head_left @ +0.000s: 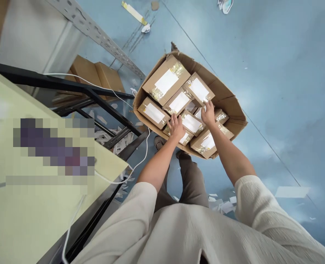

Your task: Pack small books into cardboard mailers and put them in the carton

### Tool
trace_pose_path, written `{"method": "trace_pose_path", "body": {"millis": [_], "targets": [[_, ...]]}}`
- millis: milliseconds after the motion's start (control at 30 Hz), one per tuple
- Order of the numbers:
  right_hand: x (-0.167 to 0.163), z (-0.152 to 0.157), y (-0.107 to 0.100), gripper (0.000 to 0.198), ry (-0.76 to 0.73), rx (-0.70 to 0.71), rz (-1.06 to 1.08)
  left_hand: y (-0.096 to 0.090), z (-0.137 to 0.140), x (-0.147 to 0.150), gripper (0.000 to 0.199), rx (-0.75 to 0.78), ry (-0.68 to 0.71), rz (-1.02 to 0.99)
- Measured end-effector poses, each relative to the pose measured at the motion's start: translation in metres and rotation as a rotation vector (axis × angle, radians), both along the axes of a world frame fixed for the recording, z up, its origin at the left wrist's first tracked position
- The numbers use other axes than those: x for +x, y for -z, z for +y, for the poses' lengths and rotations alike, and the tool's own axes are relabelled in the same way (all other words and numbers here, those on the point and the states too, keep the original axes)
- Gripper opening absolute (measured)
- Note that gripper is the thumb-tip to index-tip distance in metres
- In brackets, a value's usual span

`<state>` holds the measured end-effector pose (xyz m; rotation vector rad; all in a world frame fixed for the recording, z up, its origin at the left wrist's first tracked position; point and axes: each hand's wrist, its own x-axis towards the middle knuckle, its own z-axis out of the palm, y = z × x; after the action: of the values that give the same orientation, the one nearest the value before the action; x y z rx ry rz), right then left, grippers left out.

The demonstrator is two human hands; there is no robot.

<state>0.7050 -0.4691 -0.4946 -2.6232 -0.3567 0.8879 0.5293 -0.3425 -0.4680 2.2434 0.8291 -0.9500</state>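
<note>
A large open cardboard carton [228, 97] stands on the floor in front of my feet, filled with several taped brown parcels with white labels. My left hand [176, 127] lies over the near-left parcels, fingers spread, touching the end of a small labelled parcel [191, 121]. Farther right, my right hand [208, 113] reaches in with its fingers extended at the lower edge of another small parcel [198, 88], which sits tilted among the others. A bigger parcel [165, 81] rests at the carton's far left. Neither hand is visibly wrapped around a parcel.
At left is a pale yellow table [107, 161] on a black metal frame, with a blurred-out object on it. A white cable [144, 157] loops beside the carton. Brown boxes [88, 75] stand behind the frame. Paper scraps [225, 205] litter the blue floor.
</note>
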Motion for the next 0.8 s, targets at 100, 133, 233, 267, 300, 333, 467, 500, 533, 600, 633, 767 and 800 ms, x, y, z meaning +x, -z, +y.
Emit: {"method": "trace_pose_path", "body": {"millis": [100,133,233,267,300,333,467,500,533,600,633,767,800], "targets": [[-0.015,-0.020,-0.031,0.065,0.107,-0.033,0.071,-0.026,-0.002,-0.008,0.090,-0.064,0.033,0.031],[-0.015,-0.026,-0.037,0.064,0.133,-0.025,0.077,-0.032,-0.002,-0.011,0.088,-0.083,0.047,0.034],[-0.014,-0.041,-0.048,0.060,0.154,0.002,0.054,-0.048,-0.002,-0.021,0.080,-0.092,0.071,0.007],[-0.016,-0.045,-0.053,0.057,0.152,0.003,0.050,-0.053,-0.003,-0.024,0.077,-0.083,0.071,-0.002],[-0.019,-0.049,-0.060,0.055,0.151,0.003,0.054,-0.061,-0.004,-0.027,0.075,-0.076,0.070,-0.007],[-0.025,-0.052,-0.069,0.052,0.151,0.004,0.066,-0.070,-0.006,-0.029,0.074,-0.074,0.072,-0.009],[-0.064,-0.064,-0.132,0.042,0.198,-0.001,0.154,-0.128,-0.015,-0.034,0.072,-0.125,0.117,-0.042],[-0.075,-0.067,-0.151,0.040,0.224,0.008,0.167,-0.147,-0.015,-0.033,0.070,-0.148,0.141,-0.072],[-0.085,-0.070,-0.170,0.039,0.257,0.017,0.176,-0.167,-0.015,-0.033,0.068,-0.167,0.167,-0.103],[-0.103,-0.075,-0.208,0.037,0.329,0.049,0.177,-0.209,-0.011,-0.034,0.065,-0.191,0.212,-0.169],[-0.111,-0.077,-0.226,0.035,0.358,0.066,0.176,-0.229,-0.008,-0.035,0.063,-0.192,0.227,-0.197],[-0.135,-0.078,-0.284,0.028,0.451,0.131,0.157,-0.299,0.014,-0.051,0.061,-0.142,0.219,-0.281],[-0.140,-0.076,-0.295,0.028,0.457,0.155,0.161,-0.313,0.020,-0.058,0.062,-0.129,0.204,-0.297]]}}
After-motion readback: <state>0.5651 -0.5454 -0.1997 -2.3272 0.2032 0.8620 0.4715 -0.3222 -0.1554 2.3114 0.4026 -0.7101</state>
